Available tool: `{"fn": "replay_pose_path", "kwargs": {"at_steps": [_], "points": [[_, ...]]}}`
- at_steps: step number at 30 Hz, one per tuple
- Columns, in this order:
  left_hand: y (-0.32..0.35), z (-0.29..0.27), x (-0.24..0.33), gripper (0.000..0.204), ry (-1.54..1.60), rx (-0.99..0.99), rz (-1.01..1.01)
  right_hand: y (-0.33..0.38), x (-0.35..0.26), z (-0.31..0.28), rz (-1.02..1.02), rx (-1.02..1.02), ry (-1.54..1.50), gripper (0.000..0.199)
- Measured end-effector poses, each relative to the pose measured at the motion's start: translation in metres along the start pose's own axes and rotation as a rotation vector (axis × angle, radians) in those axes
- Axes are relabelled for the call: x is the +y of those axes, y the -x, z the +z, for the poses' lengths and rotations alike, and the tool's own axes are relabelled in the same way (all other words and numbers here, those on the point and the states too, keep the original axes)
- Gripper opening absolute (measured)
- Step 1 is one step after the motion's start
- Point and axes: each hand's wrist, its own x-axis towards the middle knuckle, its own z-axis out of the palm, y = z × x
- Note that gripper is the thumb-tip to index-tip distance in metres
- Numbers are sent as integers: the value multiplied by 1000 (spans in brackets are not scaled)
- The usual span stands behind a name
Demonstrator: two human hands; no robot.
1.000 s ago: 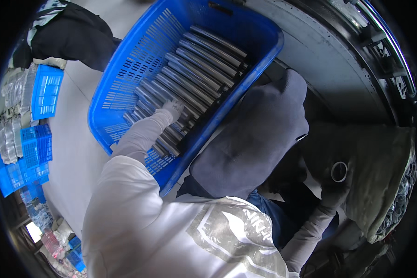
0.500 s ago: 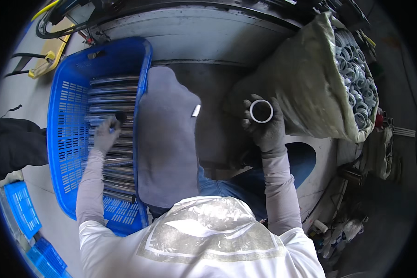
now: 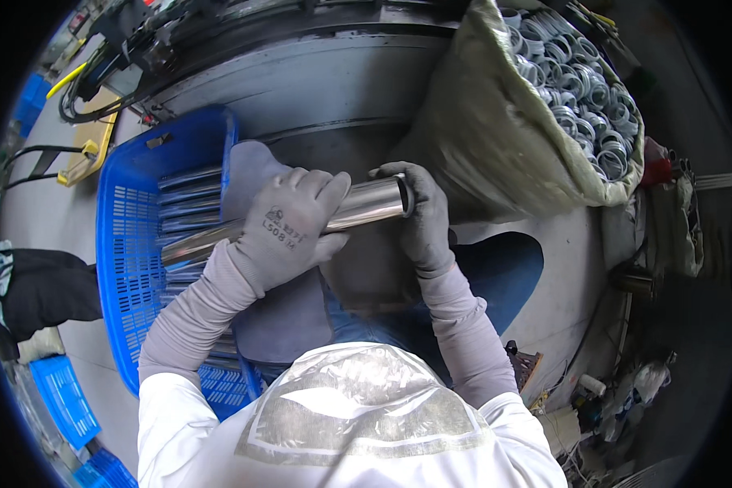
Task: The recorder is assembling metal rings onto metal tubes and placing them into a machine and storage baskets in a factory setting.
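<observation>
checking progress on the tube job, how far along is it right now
Done: one steel tube is out of the blue crate. In hand: the left hand grips its middle while the right hand holds a ring at its end. Left: many tubes lie in the crate, and the sack is heaped with rings.

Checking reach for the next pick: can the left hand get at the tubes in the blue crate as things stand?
Probably yes. The blue crate sits open-topped beside the left hand, nothing covering its tubes; but that hand now grips the steel tube with the right hand.
</observation>
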Motion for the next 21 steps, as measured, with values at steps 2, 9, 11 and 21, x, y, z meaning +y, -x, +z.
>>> {"fn": "replay_pose_path", "kwargs": {"at_steps": [2,9,11,21], "points": [[-8,6,5,75,-27,-121,-69,0,-7,-1,-27,33,-8,33],[-13,23,3,70,-131,-6,42,2,0,9,-16,126,38,35],[-17,23,5,69,-125,-97,13,5,1,11,-74,136,99,35],[4,2,29,61,254,390,305,-6,7,-7,-179,318,438,31]]}}
